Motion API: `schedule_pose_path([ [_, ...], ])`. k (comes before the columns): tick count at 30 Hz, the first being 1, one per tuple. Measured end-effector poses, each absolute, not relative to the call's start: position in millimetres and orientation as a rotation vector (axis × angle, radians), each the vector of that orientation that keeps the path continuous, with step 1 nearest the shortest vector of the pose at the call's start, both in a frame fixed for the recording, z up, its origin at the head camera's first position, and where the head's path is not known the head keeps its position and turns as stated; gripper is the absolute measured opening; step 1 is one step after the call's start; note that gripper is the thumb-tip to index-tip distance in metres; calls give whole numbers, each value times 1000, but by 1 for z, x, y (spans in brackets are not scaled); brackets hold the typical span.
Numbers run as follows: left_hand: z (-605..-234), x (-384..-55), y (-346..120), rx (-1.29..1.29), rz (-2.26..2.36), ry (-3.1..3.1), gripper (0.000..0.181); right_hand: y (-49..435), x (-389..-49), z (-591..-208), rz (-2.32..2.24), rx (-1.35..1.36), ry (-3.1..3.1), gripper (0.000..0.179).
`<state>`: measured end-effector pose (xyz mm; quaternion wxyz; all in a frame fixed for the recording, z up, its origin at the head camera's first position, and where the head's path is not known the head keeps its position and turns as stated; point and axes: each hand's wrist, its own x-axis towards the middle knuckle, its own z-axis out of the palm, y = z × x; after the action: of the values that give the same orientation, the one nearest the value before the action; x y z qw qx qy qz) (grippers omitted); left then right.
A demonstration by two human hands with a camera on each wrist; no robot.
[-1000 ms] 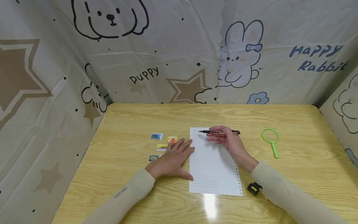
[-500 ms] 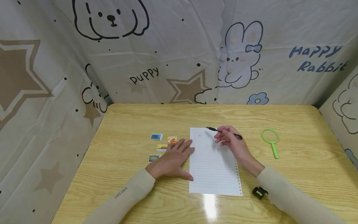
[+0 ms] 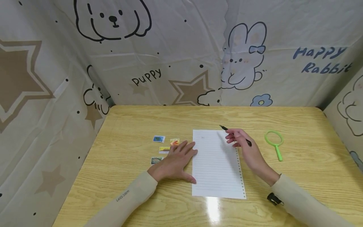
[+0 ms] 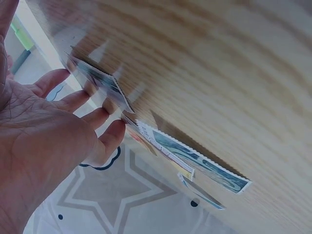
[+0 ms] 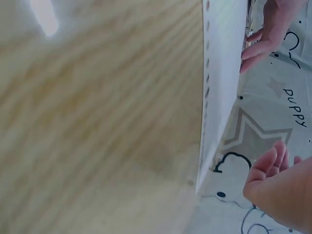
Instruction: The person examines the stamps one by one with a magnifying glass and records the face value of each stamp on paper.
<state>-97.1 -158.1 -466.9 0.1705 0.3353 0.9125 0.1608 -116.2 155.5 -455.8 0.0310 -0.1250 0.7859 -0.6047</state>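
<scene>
My left hand rests with spread fingers along the left edge of a lined sheet of paper. Small faint writing shows near the sheet's top. A black pen is held between the fingers of my right hand, its tip pointing up and left beyond the sheet's top right corner. Beside the left hand lie a blue stamp, an orange stamp, a yellow stamp and a green stamp. In the left wrist view another stamp is close to the fingertips.
A green magnifying glass lies to the right of the paper on the wooden table. A patterned cloth hangs behind and at both sides. A black wrist device sits at the right sleeve.
My right hand has lifted away with the pen, moving right and turning the tip upward, which uncovers the faint writing. My left hand stays in place.
</scene>
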Motion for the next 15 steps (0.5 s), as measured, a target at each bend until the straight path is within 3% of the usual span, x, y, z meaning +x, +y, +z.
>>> schedule_pose_path([
  [15,-465,-97,-159,949,463,2593,110,189,-108,-446,-1760,-431,2540,39],
])
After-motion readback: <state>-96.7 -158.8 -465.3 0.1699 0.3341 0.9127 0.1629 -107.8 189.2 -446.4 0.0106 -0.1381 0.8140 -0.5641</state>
